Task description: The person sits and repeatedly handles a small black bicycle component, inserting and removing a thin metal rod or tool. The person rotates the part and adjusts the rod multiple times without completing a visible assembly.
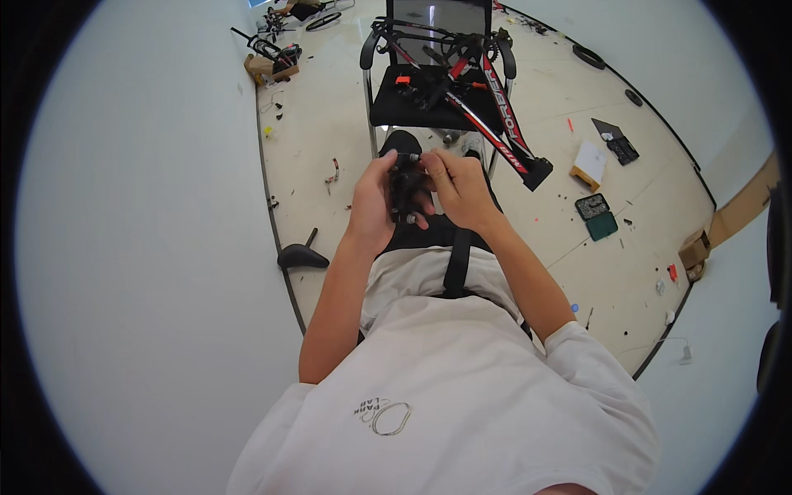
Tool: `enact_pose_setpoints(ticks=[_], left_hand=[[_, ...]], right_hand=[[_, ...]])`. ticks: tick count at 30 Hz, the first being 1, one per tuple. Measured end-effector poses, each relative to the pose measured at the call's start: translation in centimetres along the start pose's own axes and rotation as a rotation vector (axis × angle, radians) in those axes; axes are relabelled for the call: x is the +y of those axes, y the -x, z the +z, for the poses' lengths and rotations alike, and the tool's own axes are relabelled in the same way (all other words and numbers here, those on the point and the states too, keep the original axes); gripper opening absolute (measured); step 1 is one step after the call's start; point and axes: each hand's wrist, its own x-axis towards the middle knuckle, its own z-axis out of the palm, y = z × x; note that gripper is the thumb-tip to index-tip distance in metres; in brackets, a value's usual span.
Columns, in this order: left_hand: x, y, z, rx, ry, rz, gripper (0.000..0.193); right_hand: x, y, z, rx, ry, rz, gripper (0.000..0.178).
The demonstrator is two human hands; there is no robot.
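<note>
So the dark part (402,186) is up in front of the lap, pretty much between both hands, with shiny metal bits at its 12 and 6 o'clock ends. Left hand (373,202) is wrapped around it from the 9 o'clock side, fingertips poking out down around 5. Right hand (462,188) is bunched up narrow, thumb and fingers on the part's end at about 1 o'clock; too blurry to tell what exactly they're gripping there. Going outward from the part: the black chair (384,107) sits at about 12 to 1 o'clock, with a red, black and white bike frame (483,124) lying across it, one end sticking out past the seat. There's a black saddle (303,256) on the floor (577,268) at 8, a green case (602,225) just past 3, a white-topped box (588,161) and a black case (623,149) just before 3, a tyre (588,57) at 2, and more bike parts (262,45) around half ten.
</note>
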Motion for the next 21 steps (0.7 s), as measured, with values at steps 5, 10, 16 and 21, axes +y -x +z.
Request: enact_pose_setpoints(ticks=[5,10,16,21], left_hand=[[-0.9,-0.2,0.3,0.181,-0.190,0.066,0.054],[-2.2,0.0,1.1,0.286,-0.298,0.236,0.053],[-2.5,-0.1,1.2,0.287,-0.325,0.299,0.051],[-1.3,-0.6,0.4,0.100,-0.283,0.133,0.049]], right_hand=[[-1.0,0.5,0.3,-0.048,-0.025,-0.023,0.033],[-1.6,1.1,0.5,-0.032,-0.088,0.059,0.032],[-1.9,1.6,1.2,0.040,-0.216,0.180,0.035],[-1.7,1.8,0.6,0.044,-0.251,0.179,0.036]])
